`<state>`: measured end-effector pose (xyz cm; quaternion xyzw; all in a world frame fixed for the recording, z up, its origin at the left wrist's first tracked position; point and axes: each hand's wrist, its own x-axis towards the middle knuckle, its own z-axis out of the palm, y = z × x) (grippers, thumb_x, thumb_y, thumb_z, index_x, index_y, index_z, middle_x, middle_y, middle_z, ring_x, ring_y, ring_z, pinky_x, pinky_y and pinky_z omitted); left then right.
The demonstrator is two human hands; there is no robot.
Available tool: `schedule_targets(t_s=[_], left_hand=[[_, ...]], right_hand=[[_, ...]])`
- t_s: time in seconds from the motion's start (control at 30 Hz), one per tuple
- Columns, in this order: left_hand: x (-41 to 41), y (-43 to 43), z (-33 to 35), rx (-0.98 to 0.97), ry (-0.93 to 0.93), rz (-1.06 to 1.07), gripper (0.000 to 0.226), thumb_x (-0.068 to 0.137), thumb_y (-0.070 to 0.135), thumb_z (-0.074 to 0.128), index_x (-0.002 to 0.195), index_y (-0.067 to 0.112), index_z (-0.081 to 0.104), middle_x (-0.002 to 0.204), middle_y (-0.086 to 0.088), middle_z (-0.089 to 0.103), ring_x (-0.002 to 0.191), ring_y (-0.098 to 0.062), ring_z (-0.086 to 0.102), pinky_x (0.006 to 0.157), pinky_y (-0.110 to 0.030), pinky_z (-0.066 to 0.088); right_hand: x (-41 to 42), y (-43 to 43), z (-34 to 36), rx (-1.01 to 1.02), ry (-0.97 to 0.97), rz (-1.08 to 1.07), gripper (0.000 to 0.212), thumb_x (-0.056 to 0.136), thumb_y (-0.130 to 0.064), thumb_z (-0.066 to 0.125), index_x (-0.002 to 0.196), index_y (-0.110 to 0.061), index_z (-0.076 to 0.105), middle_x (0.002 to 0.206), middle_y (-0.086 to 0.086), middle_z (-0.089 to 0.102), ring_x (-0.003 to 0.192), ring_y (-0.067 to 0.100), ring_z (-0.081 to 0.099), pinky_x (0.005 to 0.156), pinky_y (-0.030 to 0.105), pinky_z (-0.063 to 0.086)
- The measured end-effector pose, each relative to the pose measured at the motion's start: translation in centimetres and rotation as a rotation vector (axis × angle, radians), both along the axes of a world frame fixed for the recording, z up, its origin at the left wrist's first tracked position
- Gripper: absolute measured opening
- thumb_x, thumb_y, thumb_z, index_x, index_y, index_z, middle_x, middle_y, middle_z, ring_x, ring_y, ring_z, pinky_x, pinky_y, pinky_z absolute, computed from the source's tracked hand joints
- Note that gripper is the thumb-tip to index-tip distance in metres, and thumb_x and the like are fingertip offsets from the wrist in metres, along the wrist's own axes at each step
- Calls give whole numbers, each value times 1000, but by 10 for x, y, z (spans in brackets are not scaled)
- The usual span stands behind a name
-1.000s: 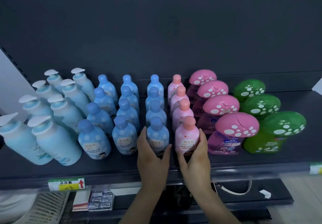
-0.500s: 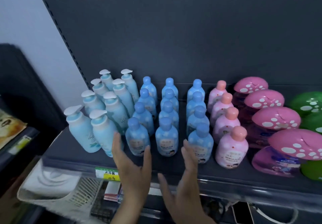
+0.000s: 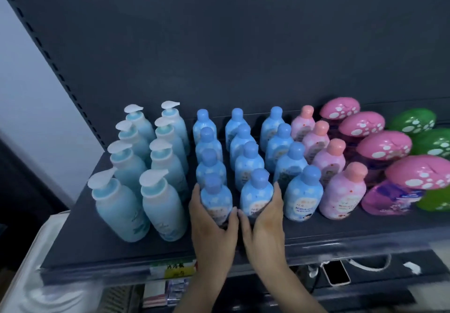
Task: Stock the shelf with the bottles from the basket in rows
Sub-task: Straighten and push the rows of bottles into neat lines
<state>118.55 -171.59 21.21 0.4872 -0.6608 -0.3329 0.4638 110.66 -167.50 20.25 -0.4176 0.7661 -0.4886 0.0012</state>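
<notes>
Rows of bottles stand upright on the dark shelf (image 3: 102, 247). Three rows are small blue bottles. My left hand (image 3: 211, 227) is wrapped around the front bottle of the left blue row (image 3: 215, 197). My right hand (image 3: 265, 225) cups the front bottle of the middle blue row (image 3: 255, 194). The two hands touch at the thumbs. The third blue row's front bottle (image 3: 303, 194) stands free to the right. The basket is a pale mesh shape (image 3: 48, 288) below the shelf's left end, mostly hidden.
Light-blue pump bottles (image 3: 163, 205) fill two rows on the left. Pink bottles (image 3: 343, 192), pink mushroom-cap bottles (image 3: 418, 173) and green ones (image 3: 433, 142) stand on the right. A yellow price tag (image 3: 175, 270) sits on the shelf edge. A phone (image 3: 336, 272) lies on the lower shelf.
Both hands moved left from the third blue row and the pink front bottle, opened in the air, and now close around the front bottles of the left and middle blue rows.
</notes>
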Motion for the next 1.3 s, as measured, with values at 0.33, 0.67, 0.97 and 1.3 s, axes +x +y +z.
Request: schedule_targets(t_s=[0.33,0.67,0.97,1.3], left_hand=[[10,-11,0,-54,13,-172,80,74,15,76,135,34,26,137,8,40,127,-3,41,98,-3,33],[6,-3,-2,23,18,-47,77,70,21,78,134,29,36,128,12,48,117,-7,51,91,-25,44],[25,27,44,-225,161,-60,83,71,26,69,141,26,26,144,18,31,135,0,31,111,-24,30],[1,-90,175,448,-275,-417,51,77,6,69,122,15,48,117,-2,51,104,-17,50,73,-25,40]], right_hand=[[0,2,-2,3,-1,-38,87,80,-19,72,144,-2,16,143,14,32,132,21,34,97,12,27],[-2,3,-8,24,-32,-4,89,80,-23,70,145,-5,12,143,12,34,132,23,38,95,22,38],[7,38,39,-160,-52,183,91,78,-44,66,146,-30,5,152,-4,19,141,6,21,111,14,21],[-85,-52,172,472,-236,366,63,77,-25,74,125,-13,37,126,6,51,108,15,48,87,27,45]])
